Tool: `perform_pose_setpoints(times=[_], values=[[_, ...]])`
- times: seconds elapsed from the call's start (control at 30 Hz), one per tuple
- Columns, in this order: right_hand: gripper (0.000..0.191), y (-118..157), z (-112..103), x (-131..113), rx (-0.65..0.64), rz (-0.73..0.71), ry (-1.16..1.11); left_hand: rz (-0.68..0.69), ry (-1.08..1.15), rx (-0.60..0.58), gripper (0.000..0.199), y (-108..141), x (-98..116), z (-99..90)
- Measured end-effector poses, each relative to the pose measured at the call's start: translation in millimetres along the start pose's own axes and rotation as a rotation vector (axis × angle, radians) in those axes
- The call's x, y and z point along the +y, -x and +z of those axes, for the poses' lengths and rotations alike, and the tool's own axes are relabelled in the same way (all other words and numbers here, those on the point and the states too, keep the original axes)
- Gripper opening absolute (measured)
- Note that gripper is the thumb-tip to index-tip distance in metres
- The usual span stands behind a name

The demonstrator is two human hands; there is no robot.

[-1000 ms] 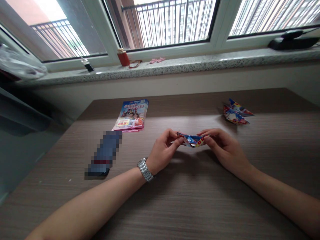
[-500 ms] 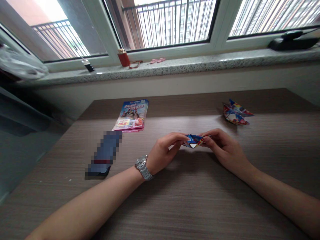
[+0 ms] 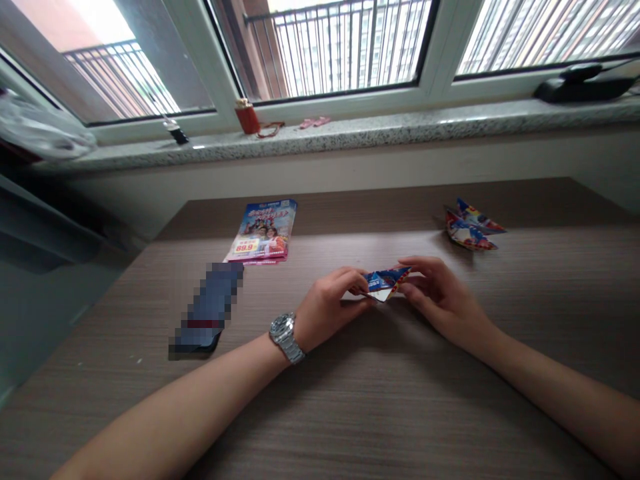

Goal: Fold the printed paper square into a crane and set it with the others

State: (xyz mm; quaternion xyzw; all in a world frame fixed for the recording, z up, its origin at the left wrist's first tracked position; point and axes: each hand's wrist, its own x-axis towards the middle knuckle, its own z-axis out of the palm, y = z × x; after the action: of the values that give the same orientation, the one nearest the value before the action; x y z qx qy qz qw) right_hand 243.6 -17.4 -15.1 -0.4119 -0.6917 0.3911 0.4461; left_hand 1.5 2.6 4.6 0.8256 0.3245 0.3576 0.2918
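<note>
A small folded paper (image 3: 384, 283), printed blue, red and yellow with a white patch, is raised a little above the table in front of me. My left hand (image 3: 336, 301), with a metal watch (image 3: 287, 337) on its wrist, pinches the paper's left end between thumb and fingers. At the pointed right end is my right hand (image 3: 440, 293), its thumb and fingers parted around the tip. Whether those fingers touch the paper I cannot tell. Farther back on the right lies a folded paper piece with pointed ends (image 3: 473, 225), in similar colours.
A stack of printed flyers (image 3: 265, 230) lies on the brown table (image 3: 330, 413) at the back left. Nearer me is a pixelated dark phone-like object (image 3: 207, 310). A red lighter-like item (image 3: 247, 117) stands on the stone windowsill (image 3: 370, 132); a black object (image 3: 585, 83) is at its right.
The folded paper has turned and now shows a broader, flatter face with a point to the right. My right fingers have loosened from their pinch. My left hand still grips it.
</note>
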Motion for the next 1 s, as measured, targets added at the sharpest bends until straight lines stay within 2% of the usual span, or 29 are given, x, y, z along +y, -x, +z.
perform_pose_setpoints(times=[0.13,0.27,0.4,0.57,0.83,1.0], values=[[0.041,1,3,0,-0.091,-0.125,0.065,0.013,-0.045,-0.022,0.011,1,-1,1.3],[0.042,-1,3,3,-0.058,-0.140,0.077,0.016,-0.063,-0.042,0.009,2,-4,2.1],[0.026,-3,0,1,-0.070,-0.174,0.216,0.025,-0.074,-0.030,0.010,2,-3,1.3],[0.008,-4,-3,-6,-0.098,-0.216,0.374,0.020,-0.079,-0.069,0.009,2,-2,1.4],[0.005,-3,-3,-8,-0.109,-0.245,0.401,0.025,-0.043,-0.082,0.037,2,0,2.2],[0.008,-3,-2,-9,-0.109,-0.275,0.385,0.054,-0.111,-0.081,0.021,3,0,0.1]])
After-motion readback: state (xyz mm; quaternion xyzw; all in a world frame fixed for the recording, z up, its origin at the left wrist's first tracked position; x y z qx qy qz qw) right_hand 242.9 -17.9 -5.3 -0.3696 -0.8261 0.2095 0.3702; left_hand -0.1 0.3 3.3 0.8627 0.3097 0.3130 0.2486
